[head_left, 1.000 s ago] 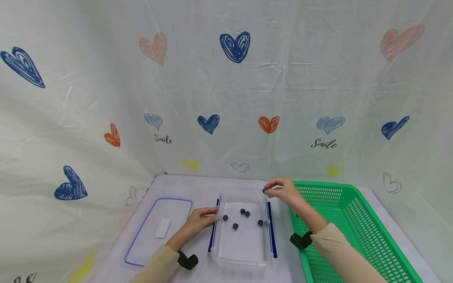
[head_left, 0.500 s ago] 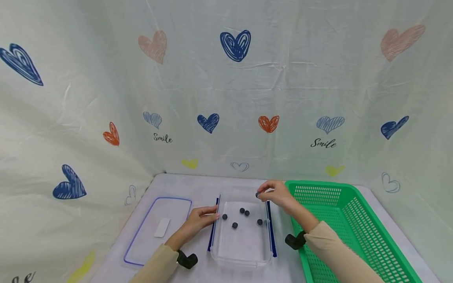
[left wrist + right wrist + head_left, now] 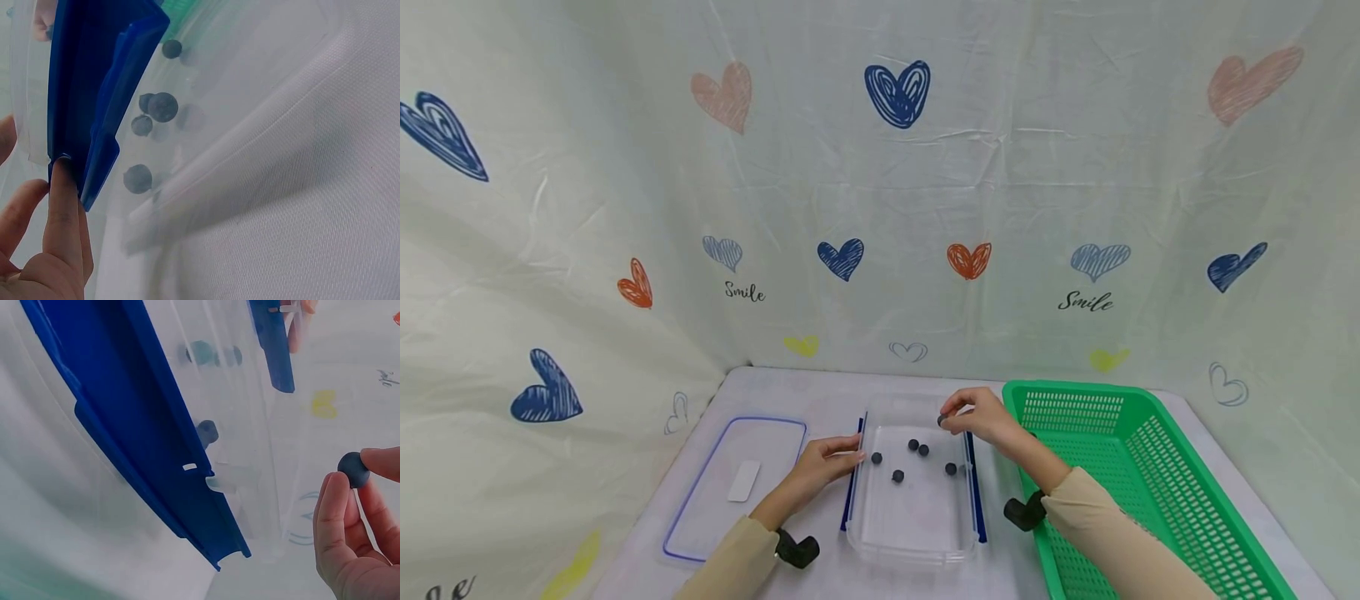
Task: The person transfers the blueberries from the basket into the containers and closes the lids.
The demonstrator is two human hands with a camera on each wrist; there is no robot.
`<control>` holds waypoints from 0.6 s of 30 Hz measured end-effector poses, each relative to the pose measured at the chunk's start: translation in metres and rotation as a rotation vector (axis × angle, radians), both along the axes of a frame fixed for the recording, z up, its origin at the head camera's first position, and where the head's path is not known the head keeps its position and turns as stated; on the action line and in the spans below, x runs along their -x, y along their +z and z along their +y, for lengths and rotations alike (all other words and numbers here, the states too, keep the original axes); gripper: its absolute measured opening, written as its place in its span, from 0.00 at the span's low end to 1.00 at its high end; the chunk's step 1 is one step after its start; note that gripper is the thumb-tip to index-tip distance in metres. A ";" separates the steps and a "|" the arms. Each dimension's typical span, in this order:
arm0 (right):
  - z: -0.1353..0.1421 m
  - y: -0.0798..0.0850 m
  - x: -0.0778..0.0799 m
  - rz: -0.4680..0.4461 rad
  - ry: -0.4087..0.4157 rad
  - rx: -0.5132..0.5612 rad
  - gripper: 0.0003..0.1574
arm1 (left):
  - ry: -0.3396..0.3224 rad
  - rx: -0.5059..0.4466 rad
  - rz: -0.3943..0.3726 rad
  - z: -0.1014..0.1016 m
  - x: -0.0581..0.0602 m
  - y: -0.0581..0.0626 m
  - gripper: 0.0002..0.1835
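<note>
Left of my left hand, a clear lid with a blue rim lies on the white table, a small white rectangle showing within its outline. My beige left sleeve reaches in from nearest me, a black wrist device just behind the hand. My left hand touches the left side of a clear plastic box, fingers apart and holding nothing; 1 fingertip rests against the blue left flap, which juts from that wall. Right of those fingertips, 5 dark balls sit inside the box: 1 just across the wall, 1 nearer me, 2 side by side farther right, and 1 by the right wall, nearer me than my right hand. That right hand has thumb and fingertips clamped on a 6th, the pinched ball, raised over the box's far right end. The blue right flap juts out on the near side of my pinch. Right of my grip, a green basket stands beneath my right forearm and right sleeve. Beyond both hands hangs a pale curtain printed with hearts.
</note>
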State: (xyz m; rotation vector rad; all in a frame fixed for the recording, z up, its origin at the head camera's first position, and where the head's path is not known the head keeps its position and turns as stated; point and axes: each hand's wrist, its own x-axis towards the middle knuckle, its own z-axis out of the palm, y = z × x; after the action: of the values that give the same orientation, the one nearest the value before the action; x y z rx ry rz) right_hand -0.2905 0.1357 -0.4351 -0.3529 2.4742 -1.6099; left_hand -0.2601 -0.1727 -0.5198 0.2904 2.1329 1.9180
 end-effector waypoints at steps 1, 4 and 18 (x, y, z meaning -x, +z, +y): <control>0.000 -0.001 0.000 -0.001 0.001 -0.004 0.07 | 0.000 0.001 0.001 0.000 0.000 0.000 0.34; 0.000 -0.001 -0.001 -0.004 0.000 -0.012 0.06 | 0.003 -0.001 -0.004 0.000 0.000 0.001 0.34; -0.003 -0.006 -0.001 0.010 -0.002 -0.072 0.06 | 0.013 0.005 -0.012 0.001 0.000 0.000 0.35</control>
State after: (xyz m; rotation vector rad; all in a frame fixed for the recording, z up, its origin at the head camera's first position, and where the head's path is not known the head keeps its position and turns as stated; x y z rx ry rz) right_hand -0.2892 0.1331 -0.4408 -0.3496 2.5323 -1.5188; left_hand -0.2599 -0.1721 -0.5194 0.2643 2.1373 1.9159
